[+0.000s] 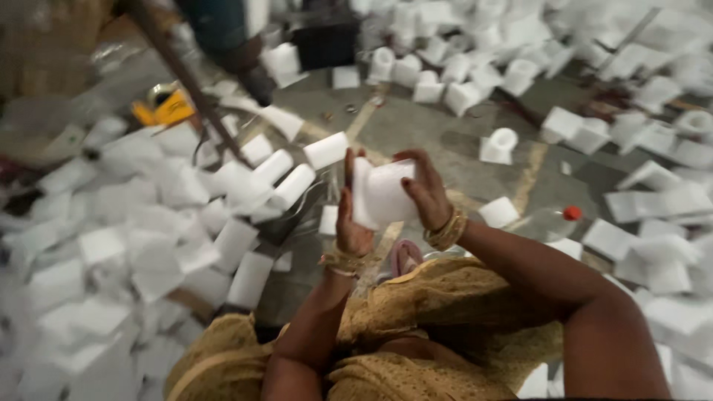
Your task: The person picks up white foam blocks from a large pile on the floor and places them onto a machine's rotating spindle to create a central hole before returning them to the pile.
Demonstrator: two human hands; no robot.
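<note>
Foam: white foam block (382,191) held up in front of the chest, above the floor, well clear of the piles
Left hand (349,223): clamped on the block's left edge, fingers (349,165) pointing up along the side, thumb side hidden behind the foam
Right hand (425,189): curled over the block's top right corner, fingertips (407,157) pressing on the upper edge, gold bangles (445,232) at the wrist
Step in hand: looks like checking or working one piece with both hands, maybe pulling a bit off the edge, hard to tell from the blur
Next move: probably needs a steady two-handed grip and a light touch, since foam like this dents and snaps easily; a spot to put it down has to be picked too
Floor (431,126): bare concrete with a faded yellow line, only a patch showing in the middle
Left pile (148,223): heaps of white foam pieces, flat slabs and rounded ones mixed
Right pile (653,208): more of the same, spreading to the back
Odds and ends: clear bottle with red cap (570,214) lying just right of the forearm, yellow object (165,108) top left, dark pole (189,85) slanting across the pile
</note>
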